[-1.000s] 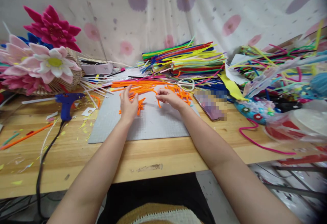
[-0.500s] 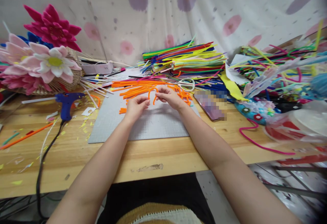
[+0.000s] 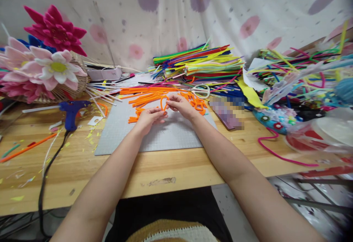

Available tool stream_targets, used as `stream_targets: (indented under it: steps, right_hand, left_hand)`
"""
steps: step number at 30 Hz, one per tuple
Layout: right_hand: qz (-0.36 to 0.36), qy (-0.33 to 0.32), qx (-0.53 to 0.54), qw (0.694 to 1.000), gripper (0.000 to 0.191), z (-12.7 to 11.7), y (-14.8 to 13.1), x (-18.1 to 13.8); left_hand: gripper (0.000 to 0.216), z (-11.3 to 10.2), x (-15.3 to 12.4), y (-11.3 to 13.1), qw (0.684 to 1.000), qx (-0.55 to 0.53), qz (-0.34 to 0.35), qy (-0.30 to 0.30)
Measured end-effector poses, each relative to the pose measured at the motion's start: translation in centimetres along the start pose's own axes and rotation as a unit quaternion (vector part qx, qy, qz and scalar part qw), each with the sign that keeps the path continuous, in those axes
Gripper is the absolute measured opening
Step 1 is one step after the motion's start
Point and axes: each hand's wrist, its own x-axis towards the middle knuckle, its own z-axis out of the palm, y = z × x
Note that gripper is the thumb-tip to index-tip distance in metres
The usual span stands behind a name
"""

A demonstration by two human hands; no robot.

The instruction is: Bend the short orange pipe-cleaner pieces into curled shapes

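1. Spotted curtain (image 3: 176, 21) behind; wooden desk (image 3: 154, 168) below, its near edge well back from both hands, under the forearms.
2. Left hand (image 3: 151, 118): fingers pinched on the lower part of a curved orange stem (image 3: 161, 103).
3. Right hand (image 3: 179, 105): fingertips closed on the same stem's right side, just beside the left hand.
4. Grey mat (image 3: 171, 137) beneath both; open strip from the hands to its near edge.
5. Orange lengths (image 3: 146, 97) crowd beyond the left hand, orange loops (image 3: 198, 104) right of the right hand, phone (image 3: 224, 117) farther right.
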Motion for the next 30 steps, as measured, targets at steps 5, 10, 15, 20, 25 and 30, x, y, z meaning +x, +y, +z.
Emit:
stream_targets:
  steps: [5, 10, 15, 20, 25, 30]
  right_hand:
    - [0.007, -0.004, 0.013, 1.0, 0.028, 0.1, -0.2, -0.1]
    - [0.056, -0.008, 0.084, 0.995, 0.028, -0.2, -0.3, -0.3]
    - [0.076, -0.004, 0.181, 0.981, 0.024, -0.2, -0.1, -0.5]
    - [0.081, -0.023, 0.23, 0.97, 0.027, 0.2, -0.4, -0.6]
    - [0.071, -0.003, 0.238, 0.969, 0.025, 0.2, -0.3, -0.5]
    - [0.079, 0.039, 0.21, 0.974, 0.021, 0.3, 0.2, 0.0]
  left_hand:
    - [0.011, 0.0, 0.0, 0.2, 0.999, -0.037, -0.035, -0.003]
    - [0.008, -0.1, 0.1, 0.5, 0.991, -0.1, -0.079, -0.039]
    - [0.016, 0.4, -0.3, 0.9, 0.97, -0.185, -0.15, -0.048]
    - [0.021, 1.0, -0.5, 0.6, 0.95, -0.24, -0.191, -0.06]
    - [0.023, 1.2, -0.6, 0.4, 0.947, -0.252, -0.19, -0.062]
    - [0.021, 1.3, -0.7, 0.4, 0.956, -0.212, -0.188, -0.077]
